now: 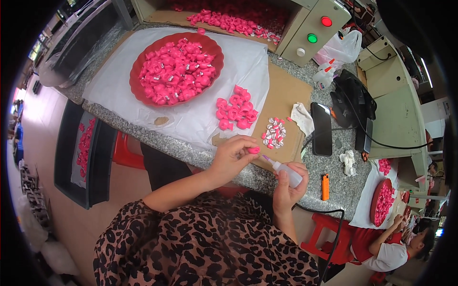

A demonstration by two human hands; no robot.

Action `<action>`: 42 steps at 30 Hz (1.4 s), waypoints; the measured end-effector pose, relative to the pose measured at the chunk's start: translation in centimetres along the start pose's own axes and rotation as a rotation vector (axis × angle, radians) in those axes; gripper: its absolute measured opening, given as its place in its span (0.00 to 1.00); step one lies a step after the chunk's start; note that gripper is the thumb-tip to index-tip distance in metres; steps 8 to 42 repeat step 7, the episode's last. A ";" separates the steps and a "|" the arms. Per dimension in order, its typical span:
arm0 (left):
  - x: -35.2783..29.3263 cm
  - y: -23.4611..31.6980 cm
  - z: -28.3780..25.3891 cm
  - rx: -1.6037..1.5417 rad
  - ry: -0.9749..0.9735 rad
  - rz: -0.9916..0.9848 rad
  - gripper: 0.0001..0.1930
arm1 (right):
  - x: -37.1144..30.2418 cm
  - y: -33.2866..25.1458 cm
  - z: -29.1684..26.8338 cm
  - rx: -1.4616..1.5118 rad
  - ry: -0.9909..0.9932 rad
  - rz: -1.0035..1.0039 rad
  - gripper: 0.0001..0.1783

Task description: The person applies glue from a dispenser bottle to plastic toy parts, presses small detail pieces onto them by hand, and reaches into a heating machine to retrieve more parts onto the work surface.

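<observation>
Over the bench's front edge, my left hand [230,161] pinches a small pink plastic piece [253,150] between thumb and fingertips. My right hand [292,187] is wrapped round a translucent squeeze bottle [289,174], its purple-tipped nozzle pointing at the piece, a small gap apart as far as I can see. Just beyond my hands lies a cluster of small white-and-pink pieces [274,133] on brown cardboard [286,90]. Farther left, loose pink hollow figures [237,108] rest on white paper [112,71]. Behind them a red scalloped bowl [137,86] is heaped with similar pink figures.
A control box [312,28] with lit buttons adjoins an opening holding more pink pieces. On the right lie a cloth [302,119], a phone [321,128], an orange lighter [325,187] and cables. A dark bin [98,164] stands lower left. Another person [391,248] works at lower right.
</observation>
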State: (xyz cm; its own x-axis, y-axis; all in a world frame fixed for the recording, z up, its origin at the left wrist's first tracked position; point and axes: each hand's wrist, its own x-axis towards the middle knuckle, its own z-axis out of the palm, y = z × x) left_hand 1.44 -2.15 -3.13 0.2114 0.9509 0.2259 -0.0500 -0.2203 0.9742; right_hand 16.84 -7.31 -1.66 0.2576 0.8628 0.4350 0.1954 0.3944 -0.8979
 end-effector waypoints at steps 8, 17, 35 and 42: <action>0.0 0.1 0.0 0.015 0.022 0.017 0.08 | -0.1 0.2 -0.2 -0.048 -0.025 -0.047 0.10; 0.0 0.1 0.0 0.015 0.022 0.017 0.08 | -0.1 0.2 -0.2 -0.048 -0.025 -0.047 0.10; 0.0 0.1 0.0 0.015 0.022 0.017 0.08 | -0.1 0.2 -0.2 -0.048 -0.025 -0.047 0.10; 0.0 0.1 0.0 0.015 0.022 0.017 0.08 | -0.1 0.2 -0.2 -0.048 -0.025 -0.047 0.10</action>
